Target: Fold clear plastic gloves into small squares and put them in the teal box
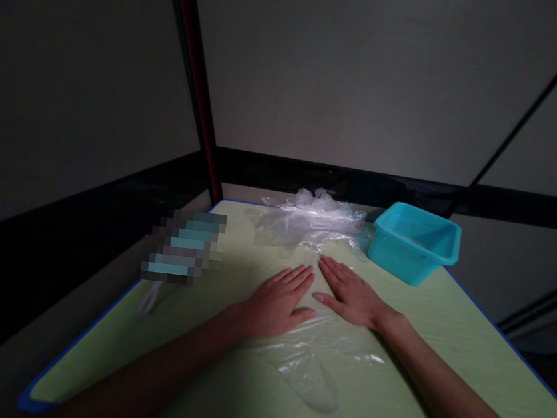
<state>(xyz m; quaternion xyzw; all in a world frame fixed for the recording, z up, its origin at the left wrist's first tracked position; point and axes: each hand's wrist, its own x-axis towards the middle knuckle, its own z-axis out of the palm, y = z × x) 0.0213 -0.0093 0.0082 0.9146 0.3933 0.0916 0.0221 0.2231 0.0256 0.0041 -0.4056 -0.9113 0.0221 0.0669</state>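
A clear plastic glove lies spread on the pale green table, one rounded finger or thumb part pointing toward the front edge. My left hand rests flat on it with the fingers stretched out and the thumb apart. Opposite, my right hand also lies flat on the thin film, its fingers pointing up and to the left. The thumbs of both hands come close to each other. Part of the glove is hidden under the hands.
Behind my hands is a crumpled pile of clear plastic gloves. A turquoise plastic basin stands at the back right. On the left lies a pixelated object with a white loop. Walls border the table's back and left.
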